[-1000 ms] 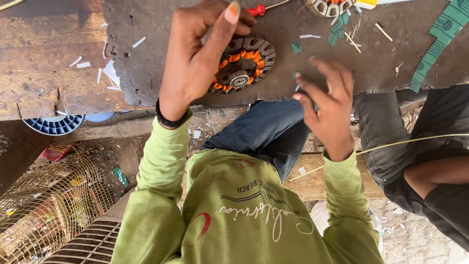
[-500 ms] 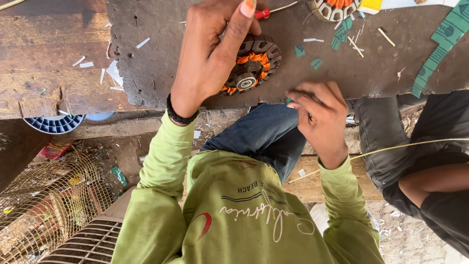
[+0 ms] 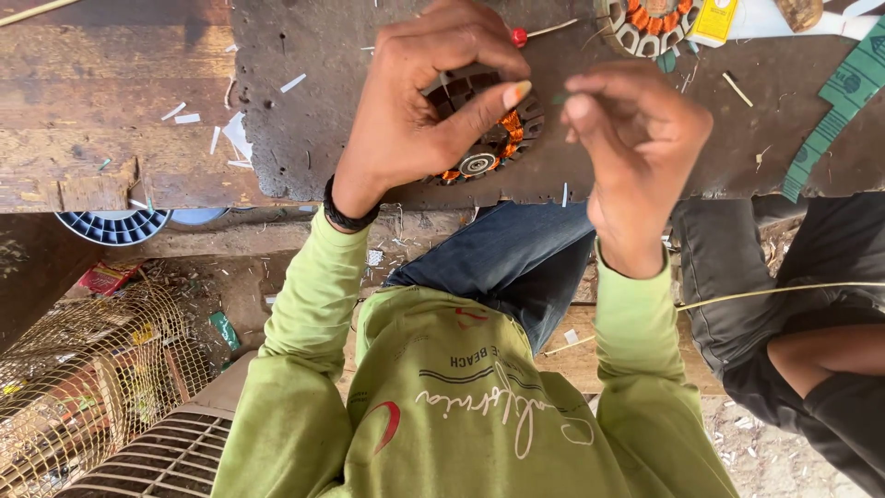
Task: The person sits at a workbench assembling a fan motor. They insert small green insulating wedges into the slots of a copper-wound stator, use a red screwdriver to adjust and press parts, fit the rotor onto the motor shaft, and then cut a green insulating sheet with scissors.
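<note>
The left hand (image 3: 419, 111) lies curled over a stator (image 3: 489, 138), a round fan-motor core with dark teeth and orange copper winding, flat on the dark tabletop (image 3: 304, 129). Its fingers arch over the far rim while the thumb crosses the near side, so the core is gripped between them and mostly hidden beneath the palm; only the right edge and a small steel bearing at the near rim show.

The right hand (image 3: 636, 148) hovers just right of the stator, apart from it, with thumb and forefinger pressed together at their tips as if pinching something thin; what they pinch is too small to tell. The stator lies left of that pinch and slightly nearer, so the pinched fingertips point toward the exposed winding on its right side. The left hand is the one on the core; the right is close but not touching.

At the far edge sits a second stator (image 3: 645, 23), orange-wound, partly cut off by the frame. Just right of it lies a small yellow label (image 3: 714, 18), rectangular, on a white sheet. A green strip (image 3: 843, 101) runs slantwise at the far right. A red knob (image 3: 519, 37) peeks out past the left fingers. White scraps (image 3: 235, 138) litter the wooden plank on the left. Below the tabletop, near left, stand a wire cage (image 3: 83, 387) and a pale fan grille (image 3: 157, 456). Another person's arm (image 3: 820, 355) in dark sleeves rests at the near right.
</note>
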